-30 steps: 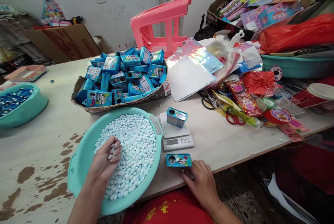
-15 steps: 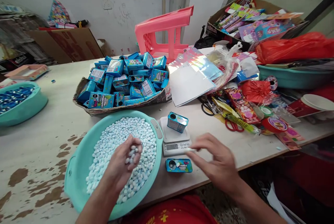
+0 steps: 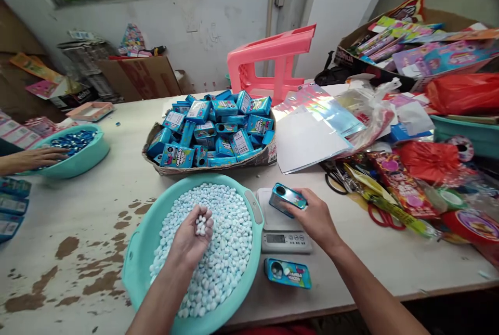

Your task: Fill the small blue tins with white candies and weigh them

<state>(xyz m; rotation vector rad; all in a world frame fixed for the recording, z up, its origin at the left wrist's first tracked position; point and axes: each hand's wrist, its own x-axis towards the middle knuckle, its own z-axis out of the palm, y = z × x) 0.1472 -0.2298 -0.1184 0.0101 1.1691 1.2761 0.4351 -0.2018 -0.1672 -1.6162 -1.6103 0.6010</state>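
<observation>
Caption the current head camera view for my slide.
Left hand cups pale candies over a teal basin; right hand grips a blue tin at a digital scale.

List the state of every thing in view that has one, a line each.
Left hand: curled around white candies
Right hand: closed on far tin
Far tin: uncapped, at the scale
Near tin: uncapped, candy in its hole
Scale: reading illegible
Green tub: well filled
Cardboard tray: heaped with tins
Pink stool: on its side
Left basin: another person's hand in it
</observation>
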